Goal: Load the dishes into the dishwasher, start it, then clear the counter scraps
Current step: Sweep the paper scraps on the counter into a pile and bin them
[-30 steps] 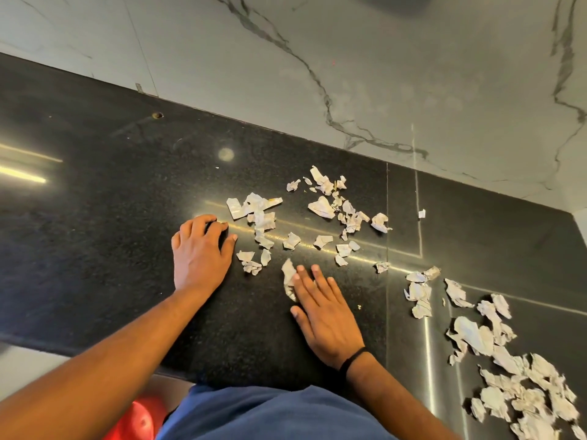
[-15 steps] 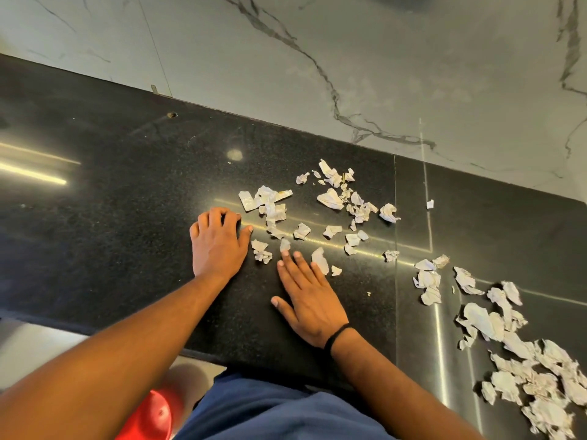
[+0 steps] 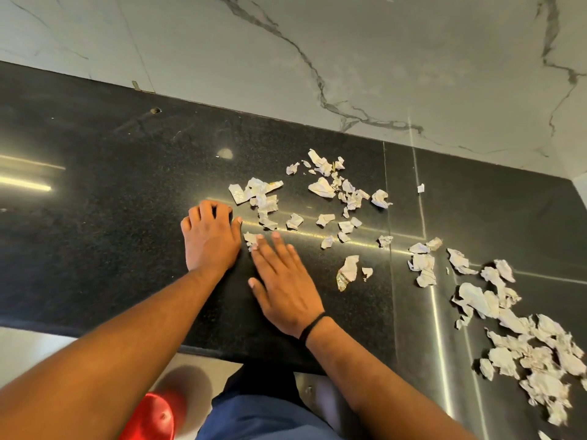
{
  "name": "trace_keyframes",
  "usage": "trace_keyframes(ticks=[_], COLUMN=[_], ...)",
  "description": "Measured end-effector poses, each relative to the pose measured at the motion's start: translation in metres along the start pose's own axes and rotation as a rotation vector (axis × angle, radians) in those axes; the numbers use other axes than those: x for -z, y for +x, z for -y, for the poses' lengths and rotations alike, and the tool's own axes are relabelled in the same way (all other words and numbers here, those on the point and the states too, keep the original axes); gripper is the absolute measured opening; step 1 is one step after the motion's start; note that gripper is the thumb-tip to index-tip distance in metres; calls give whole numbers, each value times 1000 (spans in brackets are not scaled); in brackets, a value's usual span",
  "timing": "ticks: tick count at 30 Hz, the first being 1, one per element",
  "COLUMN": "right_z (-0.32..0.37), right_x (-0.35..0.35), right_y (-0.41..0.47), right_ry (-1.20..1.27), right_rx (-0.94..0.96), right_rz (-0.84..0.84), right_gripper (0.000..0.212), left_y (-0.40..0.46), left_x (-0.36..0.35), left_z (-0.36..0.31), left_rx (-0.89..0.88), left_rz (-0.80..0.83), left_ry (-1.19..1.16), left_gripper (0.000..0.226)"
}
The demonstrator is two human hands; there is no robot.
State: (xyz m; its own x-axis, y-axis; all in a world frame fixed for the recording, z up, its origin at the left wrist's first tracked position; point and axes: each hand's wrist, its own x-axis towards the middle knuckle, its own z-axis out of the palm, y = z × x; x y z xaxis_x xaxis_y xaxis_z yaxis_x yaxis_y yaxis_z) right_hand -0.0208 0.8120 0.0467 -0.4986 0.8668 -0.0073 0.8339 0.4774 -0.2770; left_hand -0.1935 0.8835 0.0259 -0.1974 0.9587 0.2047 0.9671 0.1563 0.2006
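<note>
Black granite counter across the view, backed by a white veined marble wall, front edge just behind the wrists. Wide bare stone to the left of both hands; a seam in the slab to the right.

Largest heap of torn paper scraps far right, running off toward the corner, well apart from both hands. Smaller scatter of scraps beyond the fingertips, between hands and wall, with a little group just past the seam.

Left hand palm-down on the counter, fingers curled under at the tips, thumb out to the right; whether anything is held beneath, cannot tell. Right hand flat on the stone just beside it, fingers straight and slightly spread, gripping nothing, index tip resting on a small scrap that lies between the two hands. Larger crumpled piece to the right of the right hand, not touched. Black band round the right wrist.
</note>
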Motion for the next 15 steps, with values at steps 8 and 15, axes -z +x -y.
trace_keyframes(ticks=[8, 15], right_z=[-30, -47], right_x=[-14, 6], right_y=[-16, -29], right_ry=[3, -58], right_rx=[-155, -454], right_rz=[44, -89], right_gripper=[59, 60], left_y=[-1, 0], left_x=[-3, -5], left_z=[2, 3], left_rx=[-10, -18], left_rz=[-32, -33], left_ry=[-15, -10], left_gripper=[21, 22])
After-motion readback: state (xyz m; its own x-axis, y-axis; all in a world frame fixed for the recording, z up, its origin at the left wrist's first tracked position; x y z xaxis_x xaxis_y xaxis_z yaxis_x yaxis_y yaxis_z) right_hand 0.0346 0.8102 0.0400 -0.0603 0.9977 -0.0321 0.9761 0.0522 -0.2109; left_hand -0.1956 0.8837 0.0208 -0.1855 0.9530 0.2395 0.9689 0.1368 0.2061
